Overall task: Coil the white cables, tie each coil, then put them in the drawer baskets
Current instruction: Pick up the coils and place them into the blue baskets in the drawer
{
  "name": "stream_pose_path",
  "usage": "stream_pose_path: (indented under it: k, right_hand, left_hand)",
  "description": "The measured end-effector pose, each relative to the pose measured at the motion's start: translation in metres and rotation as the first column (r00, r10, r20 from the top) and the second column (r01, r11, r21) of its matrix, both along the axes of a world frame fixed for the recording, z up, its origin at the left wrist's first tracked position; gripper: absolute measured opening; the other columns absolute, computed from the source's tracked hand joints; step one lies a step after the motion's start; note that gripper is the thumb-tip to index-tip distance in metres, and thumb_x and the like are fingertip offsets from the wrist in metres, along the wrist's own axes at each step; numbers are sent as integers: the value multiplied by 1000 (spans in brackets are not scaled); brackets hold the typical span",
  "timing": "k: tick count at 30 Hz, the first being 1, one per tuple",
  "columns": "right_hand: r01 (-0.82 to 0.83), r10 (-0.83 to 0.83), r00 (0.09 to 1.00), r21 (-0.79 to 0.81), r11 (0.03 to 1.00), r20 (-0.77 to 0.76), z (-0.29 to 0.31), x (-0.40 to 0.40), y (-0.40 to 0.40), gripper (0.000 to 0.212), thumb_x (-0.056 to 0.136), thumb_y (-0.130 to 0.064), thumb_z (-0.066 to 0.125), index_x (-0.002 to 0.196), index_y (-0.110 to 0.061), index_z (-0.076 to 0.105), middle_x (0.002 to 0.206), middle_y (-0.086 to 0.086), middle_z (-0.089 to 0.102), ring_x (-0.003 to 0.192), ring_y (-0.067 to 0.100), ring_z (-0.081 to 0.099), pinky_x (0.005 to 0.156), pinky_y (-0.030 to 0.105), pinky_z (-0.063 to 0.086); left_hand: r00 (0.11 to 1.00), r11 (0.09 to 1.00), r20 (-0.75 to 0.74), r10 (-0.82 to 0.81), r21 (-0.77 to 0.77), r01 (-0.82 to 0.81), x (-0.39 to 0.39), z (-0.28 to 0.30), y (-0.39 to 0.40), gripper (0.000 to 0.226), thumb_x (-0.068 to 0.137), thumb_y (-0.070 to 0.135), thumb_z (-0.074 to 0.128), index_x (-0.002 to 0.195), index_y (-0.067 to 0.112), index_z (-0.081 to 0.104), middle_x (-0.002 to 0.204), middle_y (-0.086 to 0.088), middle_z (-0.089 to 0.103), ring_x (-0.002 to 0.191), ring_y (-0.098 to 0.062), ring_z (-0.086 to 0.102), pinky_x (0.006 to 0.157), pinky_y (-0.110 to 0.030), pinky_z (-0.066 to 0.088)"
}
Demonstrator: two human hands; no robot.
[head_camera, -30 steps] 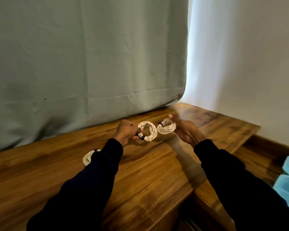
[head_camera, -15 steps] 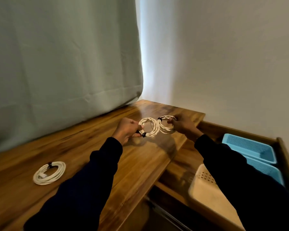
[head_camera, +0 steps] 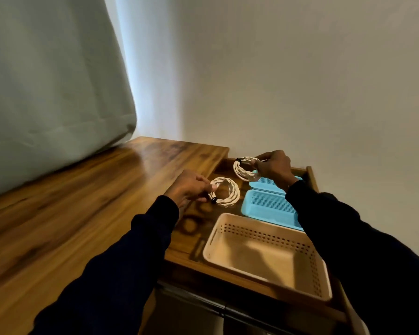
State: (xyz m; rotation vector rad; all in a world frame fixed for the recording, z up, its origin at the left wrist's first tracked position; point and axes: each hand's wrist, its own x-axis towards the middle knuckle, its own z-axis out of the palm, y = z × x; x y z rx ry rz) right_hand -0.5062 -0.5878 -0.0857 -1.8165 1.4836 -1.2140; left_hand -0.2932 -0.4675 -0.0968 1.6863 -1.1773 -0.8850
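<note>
**Two tied coils held over the open drawer**

The left hand (head_camera: 188, 187) pinches a white cable coil (head_camera: 225, 195) at its near rim, thumb and fingers clamped on it beside a black tie (head_camera: 213, 200). That coil hangs over the wooden floor of the drawer (head_camera: 190, 228), just left of the nearer blue basket (head_camera: 269, 206). The right hand (head_camera: 273, 166) grips a second white coil (head_camera: 243, 169), fingers curled round its right side; this one also carries a dark tie at its top and sits above the far blue basket (head_camera: 267, 183). A larger beige basket (head_camera: 266, 257) stands nearest in the drawer. The table (head_camera: 82, 201) lies to the left, under a grey curtain (head_camera: 53, 81). Both arms wear dark sleeves.
</note>
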Motion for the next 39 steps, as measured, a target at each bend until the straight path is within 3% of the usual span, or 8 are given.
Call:
stream_pose_path:
  k: [6,11,16,20,26,30,35,39]
  right_hand:
    - [110,-106,992,57,992,-62,-17,-63,1,24,75,-35,85,80,-12,80,68,2,72,60,5,62,54,22,46]
    - [182,-169,969,58,982,-180,-43,-85,0,27,75,-31,85,71,-6,76,62,4,63,66,17,61,71,36,54]
    - [187,-131,925,127,974,-357,-87,-87,-20,32,73,-35,83,78,-4,76,78,9,74,78,21,70,53,24,42]
    - [172,-86,890,156,973,-447,-109,-80,-22,36,74,-34,86,86,-4,70,88,12,72,86,27,70,58,26,43]
    - [131,-10,859,200,971,-512,-126,-71,-24,37,77,-26,84,103,-4,69,101,6,72,96,23,69,41,12,23]
    - [165,-23,823,199,966,-567,-131,-73,-31,36,77,-26,83,101,-4,68,103,11,73,93,24,69,52,20,36]
    - [134,3,798,182,974,-603,-138,-76,-36,39,81,-27,79,114,-10,66,109,9,72,97,23,68,45,17,28]
    - [92,23,815,168,981,-579,-129,-72,-27,39,84,-25,78,115,-7,64,112,11,71,102,25,68,63,23,42]
  left_hand:
    - [988,983,33,-150,115,146,-55,-15,-13,19,82,8,80,98,1,75,95,-13,76,77,-16,73,60,-24,60]
    - [959,936,74,-272,253,246,-82,-33,-20,20,80,7,80,98,-1,75,88,-16,76,67,-18,73,57,-23,59]
    - [936,901,89,-340,314,298,-96,-59,-24,24,80,3,80,101,-6,73,84,-18,74,55,-15,68,51,-20,56]
    - [909,873,146,-390,374,314,-100,-72,-23,26,81,4,80,102,-7,73,75,-14,71,47,-11,64,44,-17,51]
    - [878,841,196,-437,435,321,-97,-93,-22,21,77,7,84,96,1,77,88,-14,77,62,-16,67,55,-23,58]
    - [889,827,164,-427,468,311,-99,-99,-19,20,77,2,82,96,-2,76,86,-16,76,59,-17,65,54,-25,57]
    - [898,828,155,-411,477,296,-102,-100,-17,23,77,-1,82,98,-4,74,81,-15,72,53,-15,63,50,-23,56]
    - [893,834,187,-408,473,282,-100,-94,-15,21,74,4,86,92,1,77,82,-9,77,70,-16,73,61,-28,61]
